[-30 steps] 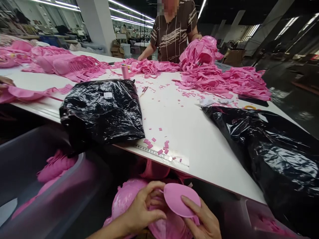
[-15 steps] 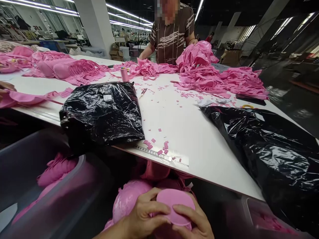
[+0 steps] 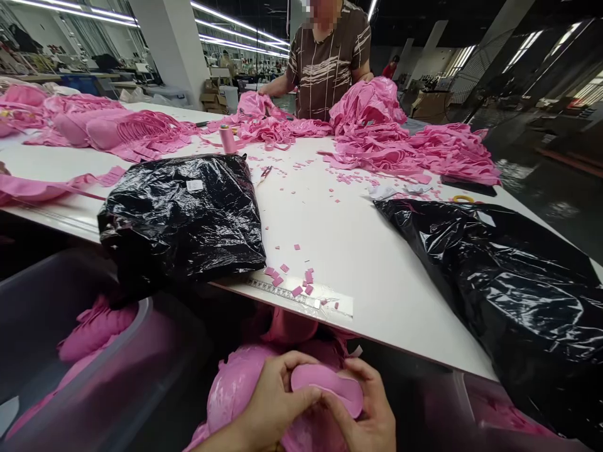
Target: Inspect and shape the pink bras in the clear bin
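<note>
Below the table's near edge, both of my hands grip a pink foam pad (image 3: 325,384). My left hand (image 3: 276,402) curls its thumb and fingers over the pad's left rim. My right hand (image 3: 365,411) pinches the right rim from below, and the pad is bent and half tucked into the pink bra cup (image 3: 235,389) on my lap. More pink cups (image 3: 292,326) lie bunched just under the table edge.
A white table (image 3: 358,251) carries two black plastic bags (image 3: 183,216) (image 3: 513,282), pink scraps (image 3: 292,279) on a taped ruler, a pink thread spool (image 3: 227,138) and piles of pink straps (image 3: 414,150). A person in a brown striped shirt (image 3: 330,59) handles fabric across it. A grey bin (image 3: 70,339) sits left.
The pad went from held open and flat to folded and pressed down into the cup. Both hands dropped lower and closed in around it. The view shifted slightly right.
</note>
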Tool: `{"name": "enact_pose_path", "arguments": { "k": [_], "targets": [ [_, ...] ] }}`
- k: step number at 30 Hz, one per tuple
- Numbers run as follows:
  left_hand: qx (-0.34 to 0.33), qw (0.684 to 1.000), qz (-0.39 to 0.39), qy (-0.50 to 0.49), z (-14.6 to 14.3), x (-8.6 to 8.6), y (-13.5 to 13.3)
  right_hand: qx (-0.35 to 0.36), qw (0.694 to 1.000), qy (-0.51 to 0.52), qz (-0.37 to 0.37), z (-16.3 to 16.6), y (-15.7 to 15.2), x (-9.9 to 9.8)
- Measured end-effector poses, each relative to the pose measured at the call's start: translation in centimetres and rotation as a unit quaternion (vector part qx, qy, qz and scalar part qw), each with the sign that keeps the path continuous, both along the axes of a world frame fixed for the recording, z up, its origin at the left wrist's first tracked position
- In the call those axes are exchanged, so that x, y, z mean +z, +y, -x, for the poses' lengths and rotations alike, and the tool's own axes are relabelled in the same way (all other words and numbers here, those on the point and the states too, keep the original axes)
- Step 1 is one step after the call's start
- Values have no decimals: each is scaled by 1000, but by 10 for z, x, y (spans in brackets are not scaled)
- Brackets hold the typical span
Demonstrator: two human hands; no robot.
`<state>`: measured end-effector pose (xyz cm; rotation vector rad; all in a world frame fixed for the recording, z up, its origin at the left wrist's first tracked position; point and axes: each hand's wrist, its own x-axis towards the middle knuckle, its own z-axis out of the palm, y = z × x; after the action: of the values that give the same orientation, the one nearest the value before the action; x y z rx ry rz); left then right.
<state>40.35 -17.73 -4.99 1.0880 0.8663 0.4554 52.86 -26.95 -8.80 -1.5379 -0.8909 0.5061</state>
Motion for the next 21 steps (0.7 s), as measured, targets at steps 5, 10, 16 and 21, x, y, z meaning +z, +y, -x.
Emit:
{"name": "enact_pose_path", "arguments": {
  "k": [5,10,16,21],
  "targets": [
    [-2,998,56,-26,2,-1,3,217,972,43,77,-16,8,16],
    [5,994,100,-40,2,-5,1,282,949,127,64,-14,10,21],
    [40,985,156,-70,1,-10,-1,254,948,193,21,-5,10,7],
    [-45,995,-38,-85,9,-4,5,217,915,331,76,-3,8,-3]
  ]
}}
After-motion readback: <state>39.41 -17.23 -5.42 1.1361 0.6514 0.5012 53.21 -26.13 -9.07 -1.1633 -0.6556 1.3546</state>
